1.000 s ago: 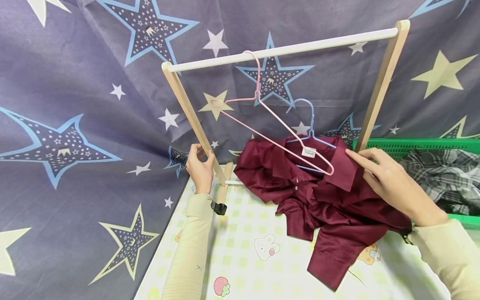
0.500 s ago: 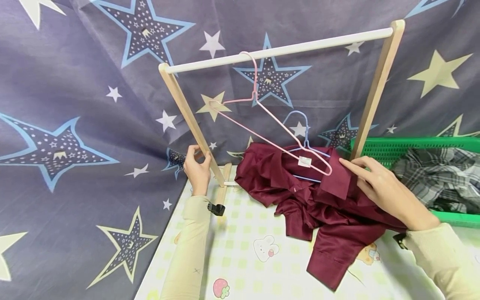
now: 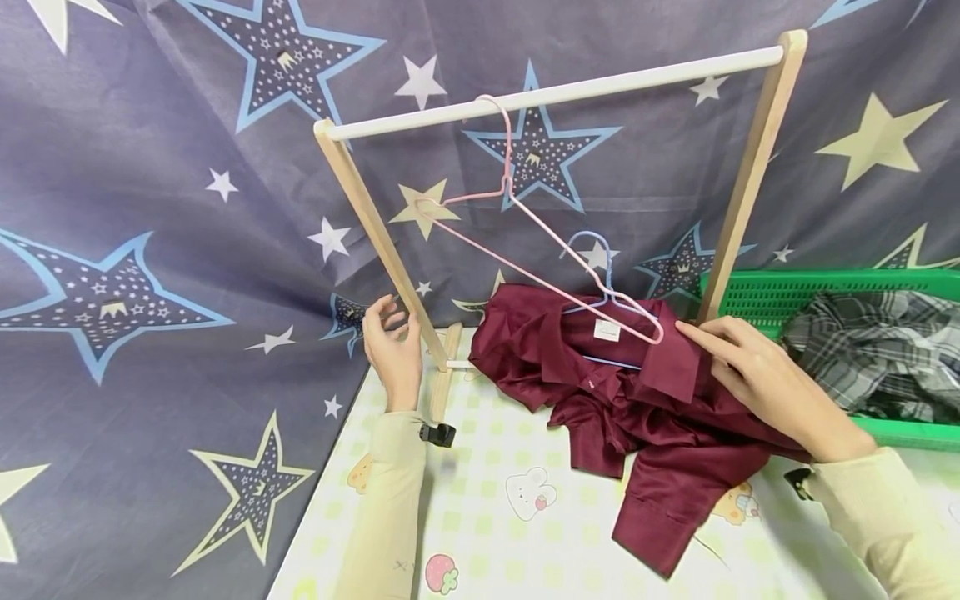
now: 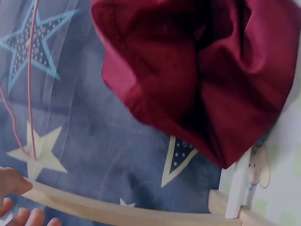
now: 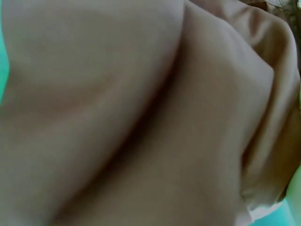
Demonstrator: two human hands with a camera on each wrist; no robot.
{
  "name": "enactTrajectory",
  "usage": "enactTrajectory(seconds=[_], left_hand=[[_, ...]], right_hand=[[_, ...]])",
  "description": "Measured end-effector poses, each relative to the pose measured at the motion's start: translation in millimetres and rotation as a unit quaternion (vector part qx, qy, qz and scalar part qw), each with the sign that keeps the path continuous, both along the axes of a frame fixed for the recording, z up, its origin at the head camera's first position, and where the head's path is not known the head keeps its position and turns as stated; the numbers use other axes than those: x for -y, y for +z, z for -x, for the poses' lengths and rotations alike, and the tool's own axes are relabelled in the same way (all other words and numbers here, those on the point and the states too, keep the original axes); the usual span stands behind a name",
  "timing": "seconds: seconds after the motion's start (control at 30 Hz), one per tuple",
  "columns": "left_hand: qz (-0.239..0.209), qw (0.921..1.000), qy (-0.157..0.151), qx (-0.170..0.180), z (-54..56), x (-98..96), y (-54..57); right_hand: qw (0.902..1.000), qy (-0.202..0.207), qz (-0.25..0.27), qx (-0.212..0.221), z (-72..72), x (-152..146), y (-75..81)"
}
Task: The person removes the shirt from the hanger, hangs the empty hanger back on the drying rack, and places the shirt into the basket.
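A dark red button-up shirt (image 3: pixel 675 450) lies crumpled on the table, with a blue hanger (image 3: pixel 609 267) set inside its collar, hook upward. At the shirt's right shoulder, beside the collar, my right hand (image 3: pixel 765 375) pinches the cloth with the index finger stretched out along it. Close-up brown-looking cloth (image 5: pixel 197 132) fills the right wrist view. My left hand (image 3: pixel 395 354) hovers with loosely curved fingers beside the left wooden post (image 3: pixel 378 242). In the left wrist view, its thumb and fingertips lie right at that post, and the shirt's sleeve side bulges above.
A pink hanger (image 3: pixel 508 146) hangs from the rack's white bar (image 3: pixel 600 87), overlapping the shirt collar. Behind my right hand stands a green basket (image 3: pixel 900 277) with grey plaid clothing (image 3: pixel 885 358). A star-patterned curtain (image 3: pixel 187 350) backs the table.
The blue hanger's hook and the shirt collar have sunk lower, and my right hand has shifted slightly left with them. My left hand has loosened and moved off the post.
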State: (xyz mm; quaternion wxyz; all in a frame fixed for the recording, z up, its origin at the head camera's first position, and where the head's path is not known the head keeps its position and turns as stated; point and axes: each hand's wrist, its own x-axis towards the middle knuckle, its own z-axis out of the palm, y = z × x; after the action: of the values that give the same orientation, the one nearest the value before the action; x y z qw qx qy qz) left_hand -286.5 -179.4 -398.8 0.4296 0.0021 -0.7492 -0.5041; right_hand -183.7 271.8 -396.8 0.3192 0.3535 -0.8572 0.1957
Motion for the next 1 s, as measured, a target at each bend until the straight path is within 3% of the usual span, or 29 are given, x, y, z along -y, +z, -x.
enactTrajectory(seconds=[0.13, 0.27, 0.33, 0.4, 0.53, 0.63, 0.8, 1.0], left_hand=[[0.029, 0.9989, -0.010, -0.035, -9.3, -13.8, -7.0], [0.104, 0.9907, -0.081, -0.032, -15.7, -31.9, -17.4], [0.155, 0.9793, -0.131, -0.010, -17.8, -41.1, -22.7], [0.206, 0.9620, -0.178, 0.023, -18.3, -49.4, -28.4], [0.258, 0.9282, -0.253, 0.089, -16.2, -61.5, -40.5], [0.260, 0.9188, -0.274, 0.116, -13.0, -65.8, -50.2], [0.255, 0.9170, -0.273, 0.140, -9.3, -68.7, -60.9], [0.277, 0.9158, -0.257, 0.136, -6.5, -75.4, -65.4]], right_hand=[[1.0000, 0.003, 0.000, 0.001, -1.0, 2, -2.1], [0.9999, 0.001, -0.009, 0.008, -2.5, 5, -4.0], [0.9998, 0.005, -0.013, 0.012, -3.3, 6, -4.9], [0.9997, 0.012, -0.014, 0.016, -3.7, 7, -5.6], [0.9995, 0.022, -0.014, 0.020, -3.3, 10, -7.2], [0.9995, 0.020, -0.014, 0.017, -2.2, 12, -9.3], [0.9997, 0.017, -0.015, 0.013, -0.6, 14, -14.2], [0.9992, 0.021, -0.021, 0.025, -0.1, 15, -16.8]])
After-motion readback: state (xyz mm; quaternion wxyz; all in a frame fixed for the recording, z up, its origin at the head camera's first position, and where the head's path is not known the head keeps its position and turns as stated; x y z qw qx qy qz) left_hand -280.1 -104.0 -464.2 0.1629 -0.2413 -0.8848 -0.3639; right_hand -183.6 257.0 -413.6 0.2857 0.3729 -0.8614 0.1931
